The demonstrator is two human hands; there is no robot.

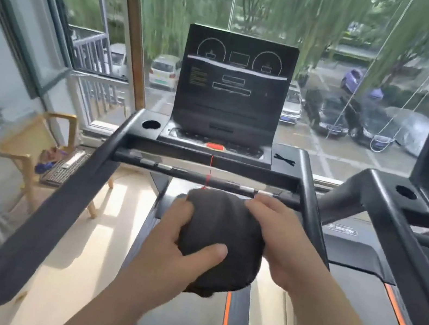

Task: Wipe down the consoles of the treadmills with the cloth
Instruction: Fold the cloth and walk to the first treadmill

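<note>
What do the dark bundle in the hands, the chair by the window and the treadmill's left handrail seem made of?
The cloth: soft matte fabric, since it bunches and sags between the left hand and right hand. The chair: likely pale wood, a smooth light-brown frame. The handrail: matte black, perhaps plastic or foam covering; blur leaves it open.

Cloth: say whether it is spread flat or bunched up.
Bunched up: the dark cloth forms a rounded wad gripped between the left hand and the right hand.

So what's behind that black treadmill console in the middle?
A big window, with parked cars and willow trees outside. Whatever sits directly behind the console is covered by it.
</note>
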